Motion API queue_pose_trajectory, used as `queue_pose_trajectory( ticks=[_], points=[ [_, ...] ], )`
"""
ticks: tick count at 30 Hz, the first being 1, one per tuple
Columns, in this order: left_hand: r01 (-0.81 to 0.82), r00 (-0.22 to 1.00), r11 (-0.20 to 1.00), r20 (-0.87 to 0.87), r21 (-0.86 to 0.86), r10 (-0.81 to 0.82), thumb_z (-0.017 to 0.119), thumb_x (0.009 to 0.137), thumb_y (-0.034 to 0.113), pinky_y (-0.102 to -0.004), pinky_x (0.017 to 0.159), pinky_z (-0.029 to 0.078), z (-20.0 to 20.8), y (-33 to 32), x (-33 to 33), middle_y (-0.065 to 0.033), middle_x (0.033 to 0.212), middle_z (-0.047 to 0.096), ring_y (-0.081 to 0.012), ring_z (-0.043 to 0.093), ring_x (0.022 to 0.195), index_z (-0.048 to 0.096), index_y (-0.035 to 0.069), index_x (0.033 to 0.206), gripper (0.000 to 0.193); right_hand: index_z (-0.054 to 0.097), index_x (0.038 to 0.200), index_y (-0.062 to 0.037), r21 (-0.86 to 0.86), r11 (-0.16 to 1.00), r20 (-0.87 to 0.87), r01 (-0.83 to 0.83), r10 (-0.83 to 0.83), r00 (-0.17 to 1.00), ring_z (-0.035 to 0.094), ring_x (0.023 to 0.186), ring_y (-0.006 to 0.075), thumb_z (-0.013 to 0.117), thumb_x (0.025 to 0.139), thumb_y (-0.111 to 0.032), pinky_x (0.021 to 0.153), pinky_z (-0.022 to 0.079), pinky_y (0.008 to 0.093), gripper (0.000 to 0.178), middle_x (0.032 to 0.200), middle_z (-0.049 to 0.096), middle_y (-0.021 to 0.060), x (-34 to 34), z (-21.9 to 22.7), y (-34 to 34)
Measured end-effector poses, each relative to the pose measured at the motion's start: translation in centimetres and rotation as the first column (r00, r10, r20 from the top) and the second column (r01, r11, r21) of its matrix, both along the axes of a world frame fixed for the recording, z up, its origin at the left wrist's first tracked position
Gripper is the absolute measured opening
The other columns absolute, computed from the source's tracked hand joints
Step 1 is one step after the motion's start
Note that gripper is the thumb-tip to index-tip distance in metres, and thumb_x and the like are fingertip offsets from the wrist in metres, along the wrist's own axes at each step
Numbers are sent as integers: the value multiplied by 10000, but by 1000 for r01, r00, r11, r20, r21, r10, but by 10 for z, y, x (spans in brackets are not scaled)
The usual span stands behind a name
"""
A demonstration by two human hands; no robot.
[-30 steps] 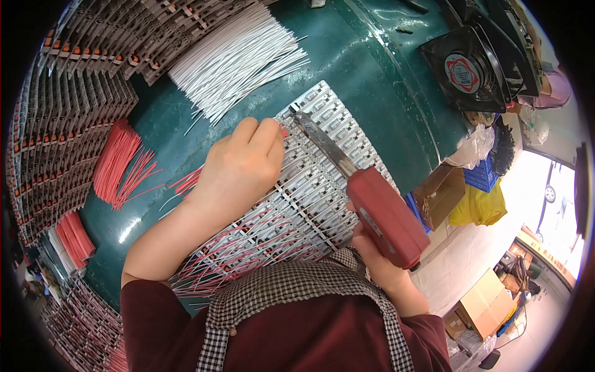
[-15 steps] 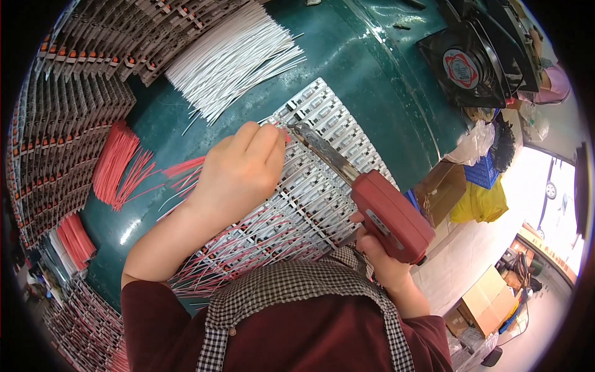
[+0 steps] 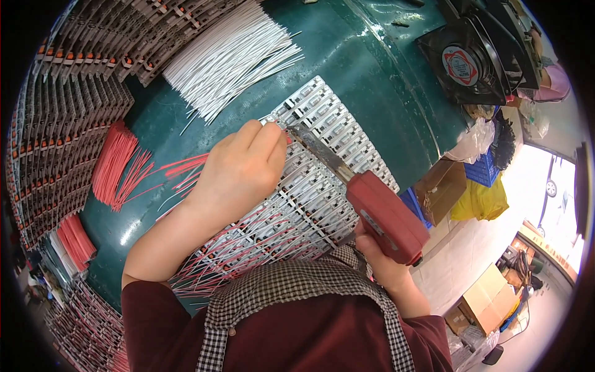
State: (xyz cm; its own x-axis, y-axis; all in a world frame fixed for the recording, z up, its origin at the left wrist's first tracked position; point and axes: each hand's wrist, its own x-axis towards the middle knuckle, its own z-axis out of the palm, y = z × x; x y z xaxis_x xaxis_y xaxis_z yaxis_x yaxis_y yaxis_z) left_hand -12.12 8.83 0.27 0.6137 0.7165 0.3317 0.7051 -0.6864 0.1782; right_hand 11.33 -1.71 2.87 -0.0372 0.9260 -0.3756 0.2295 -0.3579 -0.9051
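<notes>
1. L. hand [image 3: 245, 164] – ctr of frame, over upper-left part of panel; thumb side turned away, fingertips drawn tight, red wires in grip (a bit of red shows at the tips).
2. Red wires [image 3: 193, 162] – trailing from L. hand toward left of frame, above table.
3. R. hand [image 3: 381, 259] – right of ctr, fingers wrapped round handle of soldering gun.
4. Soldering gun [image 3: 387, 217] – red body, dark tip pointing to upper left, just beside L. fingertips; contact can't be told.
5. Board panel [image 3: 347, 139] – ctr, slanted, rows of small white PCBs; red & white wires across its lower part.
6. White wire bundle [image 3: 232, 59] – top, left of ctr.
7. Red wire bundle [image 3: 114, 164] – left.
8. Stacked boards [image 3: 71, 118] – upper left, w/ orange parts.
9. Black fan [image 3: 465, 62] – upper right.
10. Table [image 3: 396, 118] – green, under items 5–7.
</notes>
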Motion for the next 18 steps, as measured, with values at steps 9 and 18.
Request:
queue_pose_trajectory(
  ticks=[9, 18],
  points=[
    [-9, 1000, 1000, -4, -11, 9, 615, 749, 53, -254, 511, 455, 3, -1, -1, -44, 716, 425, -155, 498, 674, 528, 24, 662, 126, 527, 1206, 47, 38, 997, 77, -65, 62, 995, 640, 974, 229, 771, 688, -95, 797, 496, 282, 590, 1238, 557, 185, 5, -2, -6],
    [-15, 999, 1000, -36, -11, 15, 610, 739, 63, -253, 517, 460, 1, -1, 1, -44, 735, 430, -157, 502, 687, 541, 18, 686, 98, 597, 1122, 30, 21, 999, 52, -35, 34, 998, 616, 1025, 267, 768, 681, -109, 818, 493, 307, 493, 1275, 521, 207, 7, 0, -5]
  ],
)
